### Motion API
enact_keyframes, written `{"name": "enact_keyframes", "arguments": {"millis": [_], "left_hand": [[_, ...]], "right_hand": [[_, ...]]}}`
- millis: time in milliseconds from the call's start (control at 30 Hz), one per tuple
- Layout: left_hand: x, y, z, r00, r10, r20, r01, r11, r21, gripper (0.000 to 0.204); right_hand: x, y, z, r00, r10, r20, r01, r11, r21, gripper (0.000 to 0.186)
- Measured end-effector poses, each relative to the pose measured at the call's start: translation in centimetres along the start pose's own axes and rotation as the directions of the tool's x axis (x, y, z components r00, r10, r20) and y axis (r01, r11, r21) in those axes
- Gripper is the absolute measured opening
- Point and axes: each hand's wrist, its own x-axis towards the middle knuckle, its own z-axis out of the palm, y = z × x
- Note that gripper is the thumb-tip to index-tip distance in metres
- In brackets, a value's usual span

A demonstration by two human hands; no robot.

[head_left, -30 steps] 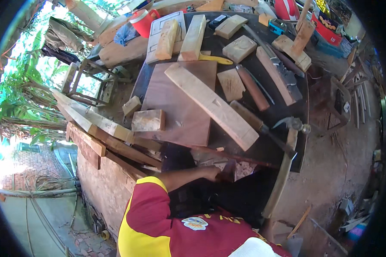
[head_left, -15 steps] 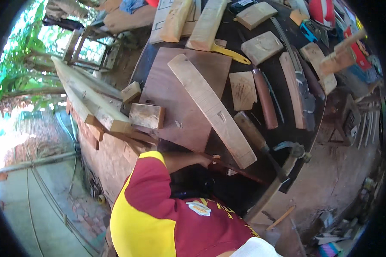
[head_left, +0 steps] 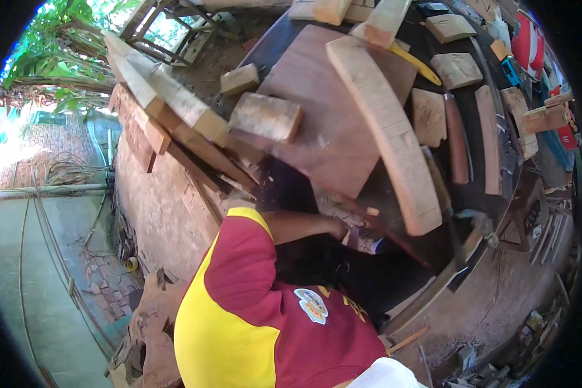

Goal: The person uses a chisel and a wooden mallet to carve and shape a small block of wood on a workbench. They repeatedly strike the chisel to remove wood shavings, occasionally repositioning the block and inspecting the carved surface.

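Observation:
My left hand (head_left: 336, 227) reaches low beside the front edge of the dark worktable (head_left: 275, 48), fingers curled on something I cannot make out. Above it a long pale timber piece (head_left: 388, 149) lies across a brown board (head_left: 304, 71). To the right are a hammer (head_left: 482, 226), its long handle running down past the table edge toward my shirt, a wooden-handled tool (head_left: 436, 181) with a dark blade, and a red-brown handled tool (head_left: 458, 149). A small wood block (head_left: 265, 116) sits at the board's left. My right hand is not in view.
Long boards (head_left: 155, 90) are stacked on a concrete ledge (head_left: 158, 220) at the left. More blocks (head_left: 456, 70), a yellow-handled tool (head_left: 423, 68) and a red-and-white item (head_left: 527, 42) crowd the far table. A wooden chair frame (head_left: 174, 32) stands back left; a stool (head_left: 524, 213) at right.
The camera view has swung, so the table's items appear higher and farther right. My left forearm shows more clearly, its hand still low by the table's front edge.

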Motion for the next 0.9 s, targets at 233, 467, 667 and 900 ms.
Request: {"name": "enact_keyframes", "arguments": {"millis": [233,467,667,900], "left_hand": [[-6.8,1.1,-8.6,0.877,-0.063,-0.476,0.056,0.998,-0.028,0.041],[-27.0,10.7,-8.7,0.519,-0.317,-0.794,0.093,0.944,-0.316,0.050],[-31.4,13.8,-7.7,0.443,-0.518,-0.732,0.413,0.843,-0.346,0.049],[-30.6,25.1,-17.5,0.867,-0.082,-0.492,0.019,0.991,-0.131,0.038]], "right_hand": [[-0.1,2.3,2.4,1.000,-0.003,-0.018,0.004,0.998,0.056,0.034],[-0.5,2.7,3.9,1.000,0.010,-0.017,-0.008,0.993,0.120,0.032],[-1.3,2.7,4.7,0.999,0.046,0.014,-0.048,0.978,0.205,0.030],[-1.3,5.1,3.1,0.988,0.122,0.094,-0.146,0.936,0.319,0.028]]}}
